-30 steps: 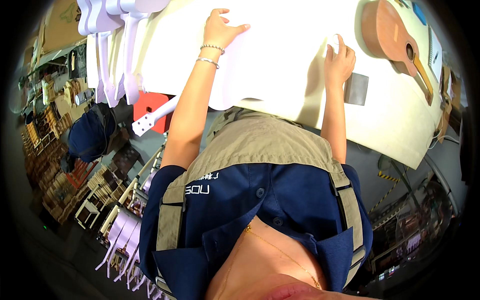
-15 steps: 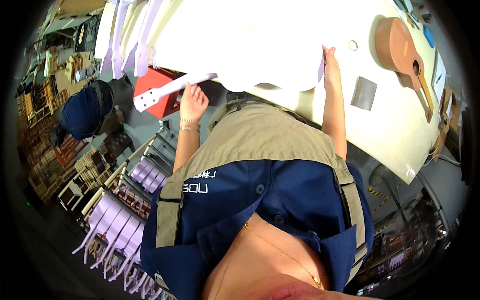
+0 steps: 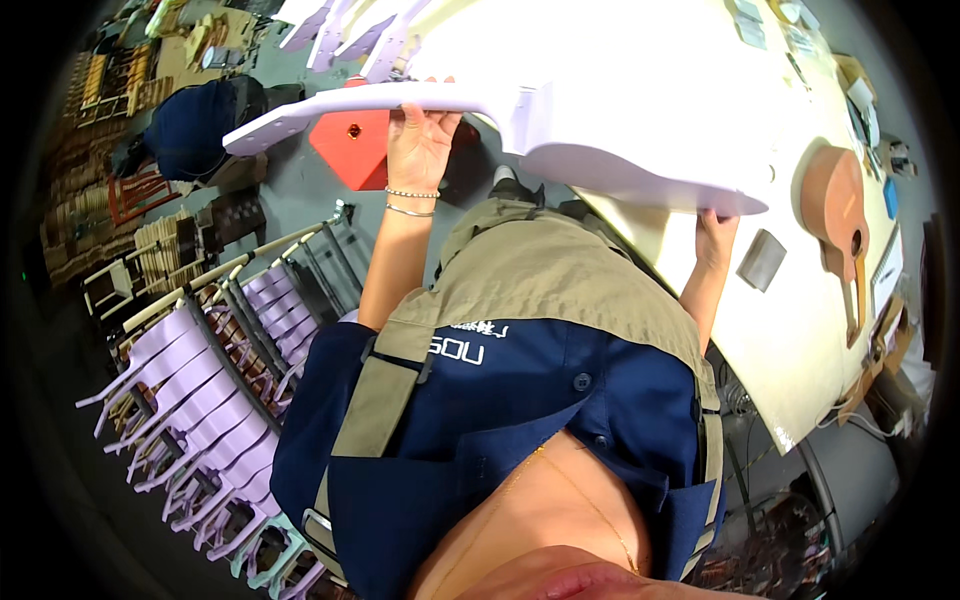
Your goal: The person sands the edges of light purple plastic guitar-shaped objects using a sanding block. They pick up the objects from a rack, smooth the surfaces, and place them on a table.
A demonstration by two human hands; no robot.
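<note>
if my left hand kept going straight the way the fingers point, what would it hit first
The left hand already grips the pale lilac guitar-shaped body's neck; past it, probably the stacked lilac pieces, though depth is unclear.

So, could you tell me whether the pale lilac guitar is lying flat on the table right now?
No, the pale lilac guitar is held up off the table, the left hand gripping its neck and the right hand under its body.

My left hand, flat on the white guitar body one second ago and lowered toward the neck half a second ago, now grips the neck from below. The guitar, previously lying on the bench, is now raised off it. My right hand has shifted under the body's edge, apparently supporting it.
</note>
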